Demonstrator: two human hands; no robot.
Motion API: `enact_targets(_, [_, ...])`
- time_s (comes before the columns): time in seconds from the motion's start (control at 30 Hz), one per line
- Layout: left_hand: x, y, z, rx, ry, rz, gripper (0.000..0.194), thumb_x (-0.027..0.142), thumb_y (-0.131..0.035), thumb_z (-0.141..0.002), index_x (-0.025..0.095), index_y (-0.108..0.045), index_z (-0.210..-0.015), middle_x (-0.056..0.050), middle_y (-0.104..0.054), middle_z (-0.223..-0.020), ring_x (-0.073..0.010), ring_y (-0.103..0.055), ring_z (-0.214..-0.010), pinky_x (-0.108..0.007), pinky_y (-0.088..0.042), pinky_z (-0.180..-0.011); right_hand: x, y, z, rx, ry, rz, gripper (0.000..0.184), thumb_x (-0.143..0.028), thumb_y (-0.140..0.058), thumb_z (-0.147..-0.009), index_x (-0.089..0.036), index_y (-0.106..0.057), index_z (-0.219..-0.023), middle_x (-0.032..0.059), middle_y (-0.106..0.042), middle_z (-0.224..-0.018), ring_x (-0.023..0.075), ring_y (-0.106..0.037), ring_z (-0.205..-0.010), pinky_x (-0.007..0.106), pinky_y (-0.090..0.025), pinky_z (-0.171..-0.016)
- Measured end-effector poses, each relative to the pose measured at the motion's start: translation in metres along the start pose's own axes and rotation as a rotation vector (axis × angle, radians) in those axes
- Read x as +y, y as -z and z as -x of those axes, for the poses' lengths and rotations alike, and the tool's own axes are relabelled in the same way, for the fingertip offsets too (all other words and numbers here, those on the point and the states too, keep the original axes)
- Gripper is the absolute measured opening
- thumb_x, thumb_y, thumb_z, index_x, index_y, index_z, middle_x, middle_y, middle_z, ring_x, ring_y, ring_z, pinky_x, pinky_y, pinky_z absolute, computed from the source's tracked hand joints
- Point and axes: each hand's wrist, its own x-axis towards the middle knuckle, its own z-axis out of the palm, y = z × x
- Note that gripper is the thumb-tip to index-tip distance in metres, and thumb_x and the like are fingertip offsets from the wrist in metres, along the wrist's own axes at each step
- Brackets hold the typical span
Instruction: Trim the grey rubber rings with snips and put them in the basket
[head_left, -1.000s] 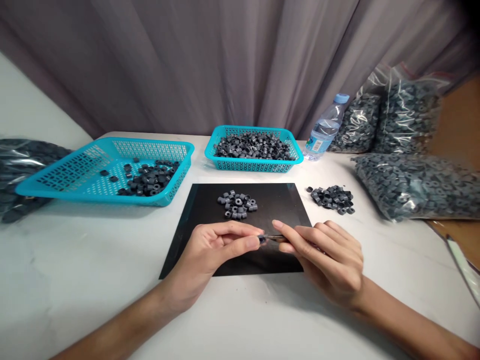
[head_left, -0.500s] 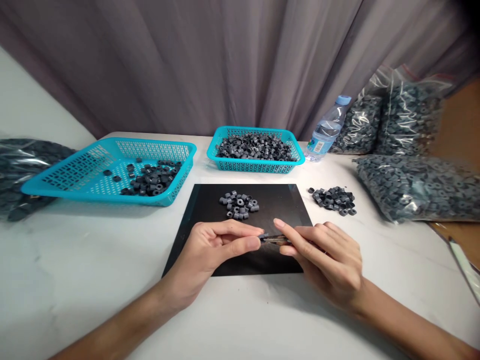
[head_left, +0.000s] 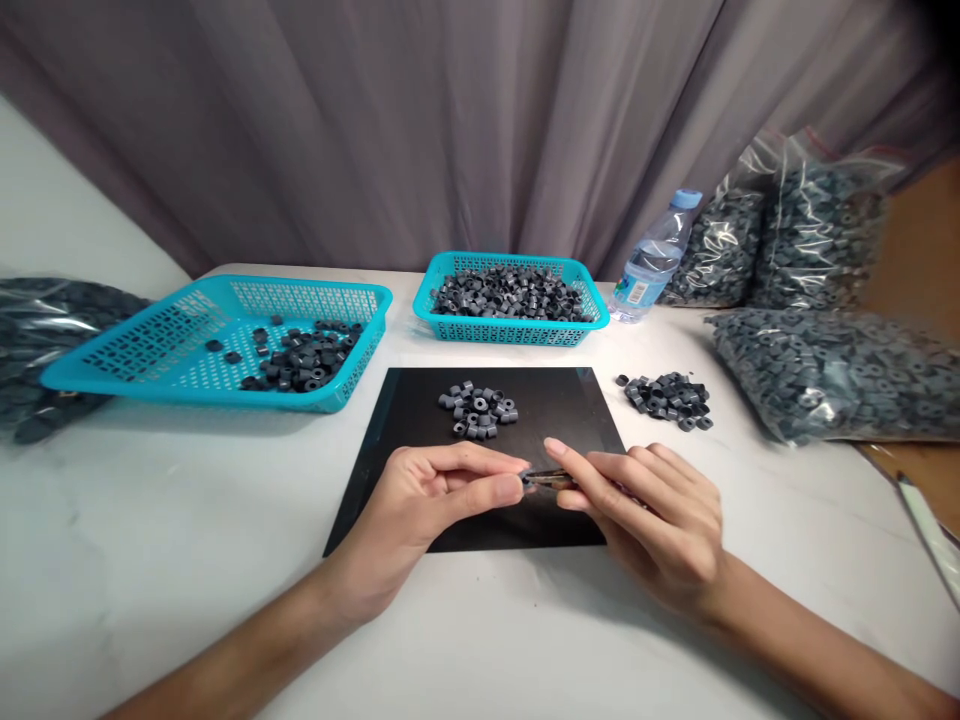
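Note:
A small dark-grey plastic ring (head_left: 526, 478) is pinched between the thumb and fingers of my left hand (head_left: 427, 510). My right hand (head_left: 652, 510) is closed around a slim metal tool (head_left: 551, 480), most of which the fingers hide. The tool's narrow tip meets the ring's right side; whether it sits inside the ring I cannot tell. Both hands are above the near part of a black mat (head_left: 405, 420). Just beyond them, a small heap of grey rings (head_left: 480, 408) lies on the mat.
At the left is a blue basket (head_left: 360, 380) partly filled with rings; a fuller blue basket (head_left: 517, 335) stands behind the mat. Loose rings (head_left: 667, 398) lie right of it. A water bottle (head_left: 649, 270), several filled plastic bags (head_left: 832, 370) and another bag (head_left: 45, 340) flank the workspace.
Both hands keep nearly the same place and grip. The ring and the tool tip have shifted very slightly against each other. The heaps and baskets look unchanged.

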Motion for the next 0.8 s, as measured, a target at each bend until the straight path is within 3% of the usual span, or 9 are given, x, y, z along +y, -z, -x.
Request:
enact_targets(0.4, [0.0017, -0.0012, 0.0005, -0.001, 0.024, 0.006, 0.019, 0.033, -0.083, -0.08, 0.021, -0.083, -0.094, -0.007, -0.081, -0.094, -0.0208, -0.072, -0.092, -0.03, -0.055, -0.088, 0.0014, 0.0022, -0.0037, -0.001, 0.052, 0.037, 0.05, -0.019, -0.059, -0.102, -0.014, -0.051, -0.151, 0.0041, -0.07, -0.078, 0.0129, -0.046, -0.057, 0.03, -0.034, -0.059])
enact_targets(0.8, [-0.0005, -0.0013, 0.0009, 0.0, 0.02, -0.004, 0.018, 0.034, -0.082, -0.081, 0.022, -0.083, -0.093, -0.007, -0.081, -0.097, -0.0214, -0.071, -0.094, -0.031, -0.054, -0.09, 0.0025, 0.0024, -0.0018, 0.039, 0.013, -0.003, 0.048, -0.02, -0.058, -0.103, -0.016, -0.052, -0.15, 0.0043, -0.07, -0.078, 0.0129, -0.049, -0.057, 0.029, -0.036, -0.059])
